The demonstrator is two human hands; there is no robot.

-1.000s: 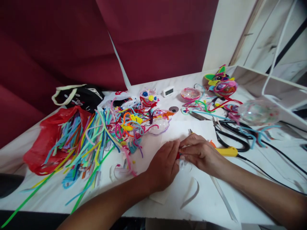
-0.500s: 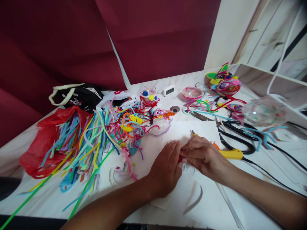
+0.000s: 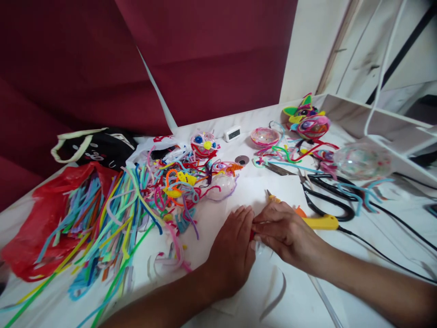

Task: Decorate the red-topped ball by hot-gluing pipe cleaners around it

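Over a white sheet of paper [image 3: 288,187], my left hand [image 3: 234,250] and my right hand [image 3: 285,230] meet closely. Between them sits a small red piece [image 3: 252,235], mostly covered by fingers, so its kind is unclear. My right thumb and fingers pinch it. The left fingers lie together and curl against its other side. Just below the fingertips shows a bit of clear plastic [image 3: 262,249]. A yellow-handled corded tool [image 3: 322,222] with a pointed metal tip lies partly behind my right hand. Beyond it rest large black-handled scissors [image 3: 329,202].
Many coloured pipe cleaners [image 3: 119,218] spill from a red plastic bag [image 3: 30,237] at left. A decorated ball with eyes [image 3: 204,145], a small white digital clock [image 3: 232,133], a clear bowl [image 3: 265,137] and a clear dome [image 3: 363,160] stand farther back. A black bag [image 3: 97,148] leans at back left.
The view has shifted slightly, so the tabletop things appear farther left. Both hands keep the same hold on the small red piece, with hardly any movement.
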